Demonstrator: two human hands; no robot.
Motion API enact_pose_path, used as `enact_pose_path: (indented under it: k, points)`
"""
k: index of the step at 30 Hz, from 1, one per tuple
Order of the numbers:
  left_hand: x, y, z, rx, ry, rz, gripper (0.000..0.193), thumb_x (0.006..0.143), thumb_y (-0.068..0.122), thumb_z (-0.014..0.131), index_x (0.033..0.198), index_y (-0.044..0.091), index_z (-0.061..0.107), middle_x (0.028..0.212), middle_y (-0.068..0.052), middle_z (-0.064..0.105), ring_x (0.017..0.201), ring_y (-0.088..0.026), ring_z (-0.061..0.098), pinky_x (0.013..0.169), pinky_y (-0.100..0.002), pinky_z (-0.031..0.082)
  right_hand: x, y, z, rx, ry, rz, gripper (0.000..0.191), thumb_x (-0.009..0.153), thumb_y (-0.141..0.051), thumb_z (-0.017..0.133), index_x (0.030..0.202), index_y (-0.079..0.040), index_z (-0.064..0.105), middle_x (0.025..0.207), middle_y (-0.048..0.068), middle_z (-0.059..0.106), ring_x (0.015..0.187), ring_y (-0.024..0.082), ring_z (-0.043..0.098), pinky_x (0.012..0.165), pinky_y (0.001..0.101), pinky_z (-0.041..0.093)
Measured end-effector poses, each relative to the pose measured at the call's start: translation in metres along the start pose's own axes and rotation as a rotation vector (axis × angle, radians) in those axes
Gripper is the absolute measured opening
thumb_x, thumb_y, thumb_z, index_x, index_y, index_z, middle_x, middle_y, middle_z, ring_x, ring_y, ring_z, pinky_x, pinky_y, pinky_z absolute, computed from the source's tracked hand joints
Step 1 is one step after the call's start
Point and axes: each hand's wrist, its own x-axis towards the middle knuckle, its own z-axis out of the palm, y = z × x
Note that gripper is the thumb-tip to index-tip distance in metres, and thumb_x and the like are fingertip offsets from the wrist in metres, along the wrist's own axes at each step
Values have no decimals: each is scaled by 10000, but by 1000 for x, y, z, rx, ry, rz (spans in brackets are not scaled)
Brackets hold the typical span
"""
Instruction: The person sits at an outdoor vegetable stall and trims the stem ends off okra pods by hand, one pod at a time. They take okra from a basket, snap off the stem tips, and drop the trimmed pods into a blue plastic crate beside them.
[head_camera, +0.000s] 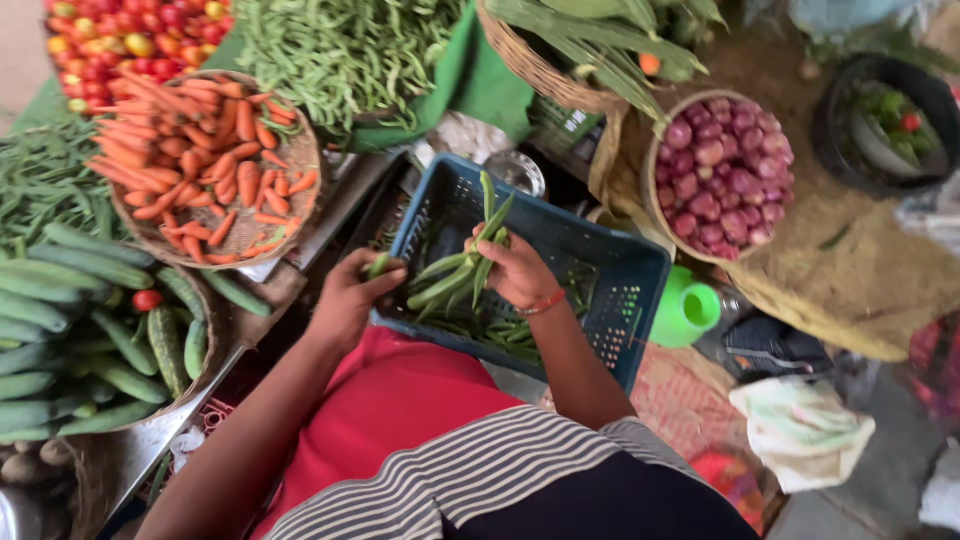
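My right hand (515, 270) grips a bunch of long green okra pods (470, 262) over a blue plastic crate (640, 270); the pods stick up past my fingers and hang down into the crate. More green pods lie on the crate's bottom. My left hand (352, 300) rests at the crate's near left rim and pinches a single green pod (380, 265). A red-orange band circles my right wrist. My red cloth and striped top fill the lower middle of the view.
A basket of carrots (210, 160) sits upper left, cucumbers (80, 320) in a basket at left, green beans (340, 50) at top, red onions (725, 175) in a basket upper right. A green plastic jug (685, 308) stands right of the crate. Tomatoes (120, 40) top left.
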Motion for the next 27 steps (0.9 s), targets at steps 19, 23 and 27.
enact_pose_path:
  k: [19, 23, 27]
  points:
    - [3, 14, 31, -1, -473, -257, 478, 748, 23, 837, 1133, 77, 558, 932, -62, 683, 802, -183, 688, 721, -318, 560, -12, 15, 79, 37, 37, -53, 266, 989, -92, 681, 1235, -82, 581, 1096, 77, 673, 1020, 205, 671, 902, 373, 555]
    - [3, 13, 33, 70, -463, -190, 503, 714, -24, 834, 1131, 73, 571, 966, -41, 669, 902, -163, 669, 800, -312, 554, -13, 19, 86, 75, 43, -131, 270, 989, -86, 673, 1238, -73, 570, 1082, 87, 659, 1025, 217, 661, 920, 386, 543]
    - [3, 13, 34, 63, -458, -178, 512, 723, -17, 826, 1164, 68, 580, 987, -51, 674, 936, -172, 664, 848, -306, 537, -12, 23, 89, 81, 48, -249, 291, 994, -64, 663, 1266, -59, 557, 1093, 96, 651, 1037, 219, 650, 944, 380, 535]
